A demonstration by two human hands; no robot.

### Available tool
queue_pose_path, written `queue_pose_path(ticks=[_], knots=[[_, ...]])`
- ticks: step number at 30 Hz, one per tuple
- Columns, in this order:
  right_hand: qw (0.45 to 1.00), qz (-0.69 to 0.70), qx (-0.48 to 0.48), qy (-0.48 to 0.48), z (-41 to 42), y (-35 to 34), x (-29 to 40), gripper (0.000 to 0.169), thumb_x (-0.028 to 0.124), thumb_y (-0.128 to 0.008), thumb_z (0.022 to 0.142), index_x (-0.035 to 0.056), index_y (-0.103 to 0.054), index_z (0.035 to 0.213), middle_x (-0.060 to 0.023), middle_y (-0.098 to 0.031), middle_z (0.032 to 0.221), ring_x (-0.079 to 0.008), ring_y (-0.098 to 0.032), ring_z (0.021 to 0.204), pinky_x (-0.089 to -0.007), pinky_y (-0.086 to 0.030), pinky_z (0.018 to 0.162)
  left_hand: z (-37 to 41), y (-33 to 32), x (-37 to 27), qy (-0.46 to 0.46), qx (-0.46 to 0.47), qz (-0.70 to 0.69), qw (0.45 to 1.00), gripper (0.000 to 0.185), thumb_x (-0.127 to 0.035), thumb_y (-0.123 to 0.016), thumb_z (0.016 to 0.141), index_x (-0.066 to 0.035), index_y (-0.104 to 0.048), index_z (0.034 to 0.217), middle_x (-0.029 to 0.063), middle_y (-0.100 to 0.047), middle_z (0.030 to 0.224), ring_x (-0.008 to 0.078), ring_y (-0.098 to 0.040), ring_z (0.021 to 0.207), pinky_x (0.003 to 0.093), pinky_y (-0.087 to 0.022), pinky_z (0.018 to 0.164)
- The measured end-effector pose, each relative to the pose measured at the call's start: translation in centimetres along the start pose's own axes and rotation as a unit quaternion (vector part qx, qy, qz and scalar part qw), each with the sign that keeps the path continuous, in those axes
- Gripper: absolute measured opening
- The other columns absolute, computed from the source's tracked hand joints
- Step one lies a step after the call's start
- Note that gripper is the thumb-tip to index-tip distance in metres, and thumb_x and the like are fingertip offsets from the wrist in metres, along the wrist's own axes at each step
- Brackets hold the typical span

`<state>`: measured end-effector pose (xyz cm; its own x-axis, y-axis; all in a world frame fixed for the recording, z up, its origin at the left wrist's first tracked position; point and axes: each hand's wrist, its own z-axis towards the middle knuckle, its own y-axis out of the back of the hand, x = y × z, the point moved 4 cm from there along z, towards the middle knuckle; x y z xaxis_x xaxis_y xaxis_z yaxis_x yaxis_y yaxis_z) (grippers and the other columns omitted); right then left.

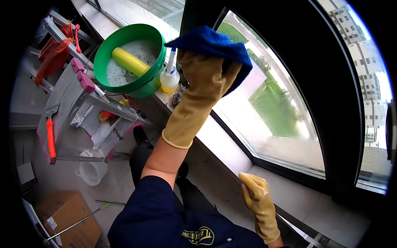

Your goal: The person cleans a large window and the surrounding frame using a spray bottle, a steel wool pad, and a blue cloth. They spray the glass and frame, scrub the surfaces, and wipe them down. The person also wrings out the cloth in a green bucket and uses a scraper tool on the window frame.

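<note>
My left hand (203, 69), in a tan rubber glove, is raised in front of the window and grips a blue cloth (214, 40). The cloth drapes over the fingers and hides their tips. Whether it touches the dark window frame (339, 93) or the glass pane (266, 102), I cannot tell. Low on the right, my right hand (259, 203) wears a matching glove. Its fingers are loosely bent, with a gap at the thumb and nothing visible in them. It hovers near the window sill (288, 186).
A green bucket (100, 59) of soapy water holds a yellow cylinder (130, 62). Beside it stands a spray bottle (169, 79) with yellow liquid. An orange-handled scraper (50, 136) lies on the stepladder (66, 90). On the floor are a white bucket (93, 173) and a cardboard box (66, 217).
</note>
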<state>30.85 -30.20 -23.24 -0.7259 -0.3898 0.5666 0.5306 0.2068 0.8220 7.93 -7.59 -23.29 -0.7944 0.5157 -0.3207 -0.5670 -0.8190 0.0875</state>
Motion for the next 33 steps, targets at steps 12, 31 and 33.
queue_pose_path(ticks=[12,31,33], knots=[[0.989,-0.045,-0.017,-0.139,-8.2,1.2,-1.7,0.037,-0.008,-0.070,0.085,0.0028,-0.070,0.120,-0.0164,-0.074,0.106,-0.0342,-0.070,0.094,-0.0390,-0.055,0.084,-14.5,-8.9,-26.0,0.123,0.040,-0.365,0.922,0.055,-0.037,-0.069,0.097,-0.009,-0.053,0.141,0.0141,-0.060,0.138,0.0313,-0.051,0.134,0.0425,-0.034,0.116],[0.999,-0.053,-0.002,0.007,-2.8,5.2,2.2,0.028,-0.008,-0.069,0.082,-0.0012,-0.068,0.108,-0.0187,-0.066,0.082,-0.0423,-0.064,0.076,-0.0478,-0.050,0.065,-10.7,-10.7,-23.6,0.276,-0.017,-0.168,0.946,0.051,-0.014,-0.069,0.096,0.002,-0.053,0.142,0.0219,-0.056,0.143,0.0372,-0.057,0.131,0.0427,-0.049,0.109],[0.997,-0.064,-0.033,0.021,-3.9,5.3,1.1,0.029,-0.007,-0.069,0.083,-0.0004,-0.068,0.111,-0.0184,-0.067,0.082,-0.0407,-0.065,0.075,-0.0468,-0.051,0.065,-5.6,-8.4,-16.3,0.312,0.020,-0.138,0.940,0.048,-0.012,-0.067,0.096,0.004,-0.053,0.140,0.0246,-0.057,0.139,0.0382,-0.058,0.128,0.0412,-0.049,0.107]])
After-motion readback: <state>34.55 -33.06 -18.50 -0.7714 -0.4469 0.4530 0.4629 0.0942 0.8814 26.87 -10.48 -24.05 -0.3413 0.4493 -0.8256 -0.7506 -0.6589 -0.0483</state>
